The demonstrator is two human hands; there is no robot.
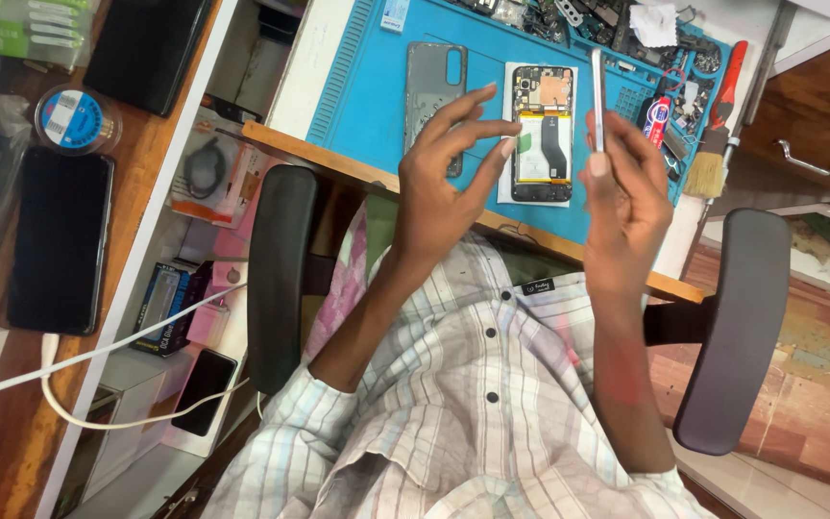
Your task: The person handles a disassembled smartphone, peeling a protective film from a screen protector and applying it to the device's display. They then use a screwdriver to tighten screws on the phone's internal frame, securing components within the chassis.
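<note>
- Silver and thin, the phone frame [598, 96] stands edge-on in our right hand [626, 197], pinched between thumb and fingertips above the far edge of the table [357, 159].
- Our left hand [439, 178] is spread open and holds nothing; its fingers reach toward the opened phone [542, 135], which lies on white paper on the blue work mat [367, 86].
- We judge the pinch light: a slip could drop the frame onto the exposed battery and flex cable below, or off the table's edge into our lap.
- A careless left fingertip could snag that black flex cable.
- Just left of the opened phone lies the grey back cover [434, 82], partly hidden by our fingers.
- Edge-on, we cannot tell whether the held piece is a frame or a screen.
- Small parts at the far right of the mat, near the brush [711, 163], are too cluttered to sort out.
</note>
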